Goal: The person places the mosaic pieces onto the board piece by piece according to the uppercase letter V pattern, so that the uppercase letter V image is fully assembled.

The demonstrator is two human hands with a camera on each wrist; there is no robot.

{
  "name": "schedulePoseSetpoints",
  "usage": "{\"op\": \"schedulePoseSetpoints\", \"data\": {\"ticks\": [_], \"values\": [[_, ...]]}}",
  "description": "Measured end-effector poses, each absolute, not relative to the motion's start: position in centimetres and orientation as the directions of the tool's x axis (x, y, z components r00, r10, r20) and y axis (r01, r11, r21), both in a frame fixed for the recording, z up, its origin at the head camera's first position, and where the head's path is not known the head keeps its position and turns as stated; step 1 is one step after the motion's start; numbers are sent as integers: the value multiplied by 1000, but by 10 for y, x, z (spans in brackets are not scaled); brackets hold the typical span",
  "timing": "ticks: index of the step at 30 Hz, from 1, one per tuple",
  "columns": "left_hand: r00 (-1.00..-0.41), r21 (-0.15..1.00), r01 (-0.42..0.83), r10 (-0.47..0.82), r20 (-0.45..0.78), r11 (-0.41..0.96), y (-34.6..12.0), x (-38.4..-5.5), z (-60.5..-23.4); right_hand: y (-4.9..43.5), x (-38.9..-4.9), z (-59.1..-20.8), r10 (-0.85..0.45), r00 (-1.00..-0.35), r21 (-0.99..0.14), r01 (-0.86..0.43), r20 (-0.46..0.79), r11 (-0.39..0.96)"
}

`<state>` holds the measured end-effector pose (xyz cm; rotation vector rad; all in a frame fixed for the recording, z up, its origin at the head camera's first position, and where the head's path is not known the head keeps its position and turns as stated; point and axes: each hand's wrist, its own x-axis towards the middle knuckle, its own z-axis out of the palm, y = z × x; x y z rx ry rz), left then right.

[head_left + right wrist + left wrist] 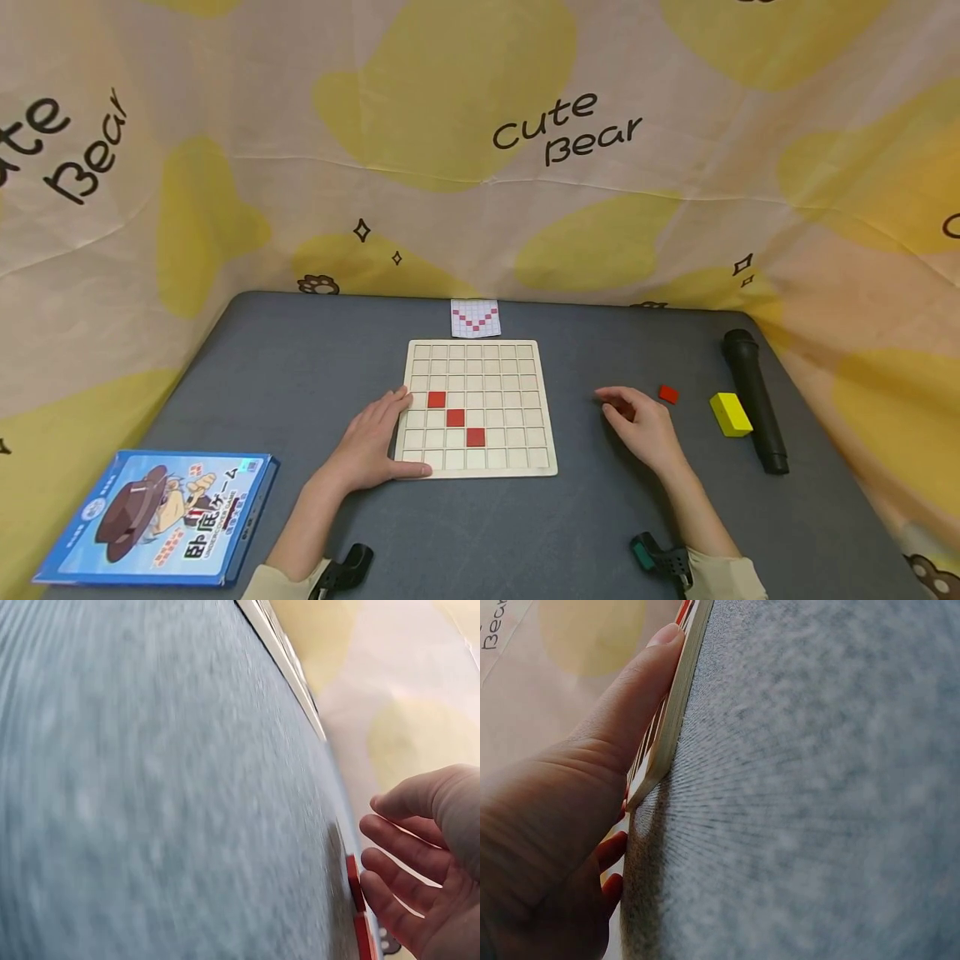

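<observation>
A square pale wooden grid board point(517, 477) lies on the table. Three red square tiles point(455, 417) sit in its cells on a diagonal. My left hand point(369, 446) rests against its left side, fingers spread along the edge and thumb point(641, 682) over the front corner. To the right of the board, my right hand point(645, 427) hovers low over the table with loosely bent fingers. Just beyond it lies a loose red tile point(668, 394). From the right wrist, two red tiles show, one point(355, 883) right at the fingertips; nothing shows between thumb and fingers.
A small card point(476, 319) with a red V pattern lies behind the board. At right are a yellow block point(731, 415) and a black microphone point(756, 400). A blue box point(157, 517) lies front left. A printed cloth point(450, 125) hangs behind the grey table.
</observation>
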<state>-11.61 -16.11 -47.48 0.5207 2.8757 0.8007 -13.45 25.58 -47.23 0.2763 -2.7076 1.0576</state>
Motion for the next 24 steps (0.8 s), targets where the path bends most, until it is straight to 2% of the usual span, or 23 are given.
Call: {"op": "schedulePoseSetpoints", "data": {"ticks": [16,24], "values": [[-937,516,292,350,-17,805,-162,-117,-476,273,-134,-468,-116,-970,-590,-224,215,776],[-936,519,296,353,-11,802,-162,-118,-477,266,-138,-472,-142,-966,-608,-246,215,755]]}}
